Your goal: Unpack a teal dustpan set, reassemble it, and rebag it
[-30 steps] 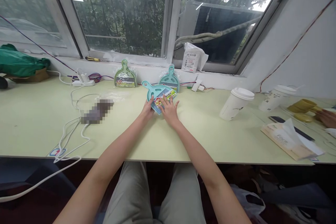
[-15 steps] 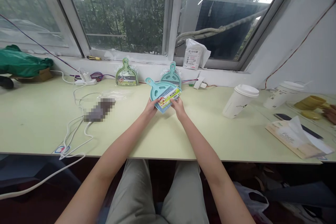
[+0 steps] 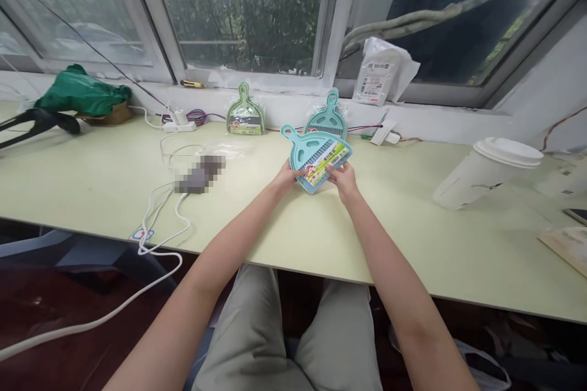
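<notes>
A turquoise dustpan and brush set (image 3: 305, 149) with a printed label is held tilted above the table, its handle pointing up and to the left. My left hand (image 3: 288, 177) is closed on its lower left edge, thumb on the front. Its lower right edge is gripped by my right hand (image 3: 343, 179), with the thumb over the label. Behind it, a second turquoise dustpan set (image 3: 331, 115) in clear wrap leans against the wall below the window, partly covered by the held one. Further left leans a green dustpan set (image 3: 245, 113).
White cables (image 3: 153, 214) and a pixelated dark object (image 3: 200, 175) lie left. Along the back are a power strip (image 3: 180, 126), a green bag (image 3: 82, 93) and a yellow-handled tool (image 3: 191, 84). A white package (image 3: 378, 76) sits on the sill; a lidded paper cup (image 3: 481, 174) stands right.
The camera view has turned left, so the scene sits further right. Both hands still hold the turquoise dustpan set, in nearly the same tilted pose.
</notes>
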Tool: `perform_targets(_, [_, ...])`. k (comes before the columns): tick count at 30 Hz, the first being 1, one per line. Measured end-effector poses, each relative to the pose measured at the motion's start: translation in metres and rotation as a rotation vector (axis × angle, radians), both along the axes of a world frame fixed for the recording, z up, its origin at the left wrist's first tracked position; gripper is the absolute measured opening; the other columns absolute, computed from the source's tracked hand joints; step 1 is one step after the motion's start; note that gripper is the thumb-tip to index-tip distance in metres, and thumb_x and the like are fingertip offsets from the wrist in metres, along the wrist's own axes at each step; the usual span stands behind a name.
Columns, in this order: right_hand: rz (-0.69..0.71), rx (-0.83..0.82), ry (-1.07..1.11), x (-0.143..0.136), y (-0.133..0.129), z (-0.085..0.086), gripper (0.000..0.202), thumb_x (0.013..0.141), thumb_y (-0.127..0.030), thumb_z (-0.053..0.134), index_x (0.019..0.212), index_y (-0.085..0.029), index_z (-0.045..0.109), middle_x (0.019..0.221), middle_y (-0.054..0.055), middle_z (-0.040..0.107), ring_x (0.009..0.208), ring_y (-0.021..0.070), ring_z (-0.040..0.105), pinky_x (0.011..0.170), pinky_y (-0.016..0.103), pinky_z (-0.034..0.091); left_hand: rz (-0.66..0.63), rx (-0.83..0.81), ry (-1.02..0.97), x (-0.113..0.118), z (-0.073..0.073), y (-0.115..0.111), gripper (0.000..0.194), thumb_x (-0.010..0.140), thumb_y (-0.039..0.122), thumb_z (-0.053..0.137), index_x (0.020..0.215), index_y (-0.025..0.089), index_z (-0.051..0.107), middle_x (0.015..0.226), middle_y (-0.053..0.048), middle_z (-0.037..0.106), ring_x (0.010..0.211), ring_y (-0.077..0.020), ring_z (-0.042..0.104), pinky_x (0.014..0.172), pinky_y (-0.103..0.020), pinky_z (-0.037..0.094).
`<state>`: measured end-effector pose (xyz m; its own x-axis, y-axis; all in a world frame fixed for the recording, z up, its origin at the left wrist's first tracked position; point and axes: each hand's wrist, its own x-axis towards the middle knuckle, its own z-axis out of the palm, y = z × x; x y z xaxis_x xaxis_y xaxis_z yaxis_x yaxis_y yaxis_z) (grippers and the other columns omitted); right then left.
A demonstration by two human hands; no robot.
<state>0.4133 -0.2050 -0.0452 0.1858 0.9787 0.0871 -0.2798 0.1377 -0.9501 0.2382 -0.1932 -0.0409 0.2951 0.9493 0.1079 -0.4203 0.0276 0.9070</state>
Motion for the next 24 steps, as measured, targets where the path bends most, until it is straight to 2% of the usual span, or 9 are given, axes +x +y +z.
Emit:
perform_targets(7, [0.026,0.038,-0.011,0.006,0.002,-0.005,0.052,0.054,-0.032,0.087,0.094,-0.020,0.056,0.087,0.001,0.070,0.079,0.0184,0.069,0.077,0.042,0.060,0.011,0.054,0.063,-0.003,-0.005,0.004,0.075,0.050,0.016,0.087,0.118,0.018,0.057,0.122,-0.013,0.063,0.118,-0.0328,0.056,0.103,-0.051,0.042])
perform_targets(18, [0.047,0.030,0.001,0.005,0.001,-0.004,0.047,0.058,-0.027,0.085,0.094,-0.020,0.056,0.087,0.002,0.070,0.079,0.0183,0.069,0.080,0.044,0.059,0.067,0.095,0.087,-0.006,-0.011,0.011,0.081,0.045,0.022,0.090,0.118,0.017,0.055,0.122,-0.013,0.063,0.116,-0.0311,0.057,0.102,-0.047,0.042])
perform_targets(24, [0.044,0.044,0.001,0.008,0.003,-0.006,0.048,0.057,-0.027,0.085,0.094,-0.020,0.056,0.087,0.001,0.071,0.078,0.0181,0.070,0.080,0.043,0.059,0.098,0.139,0.065,-0.001,-0.011,0.012,0.083,0.043,0.023,0.090,0.118,0.015,0.054,0.122,-0.014,0.062,0.121,-0.0338,0.052,0.104,-0.048,0.040])
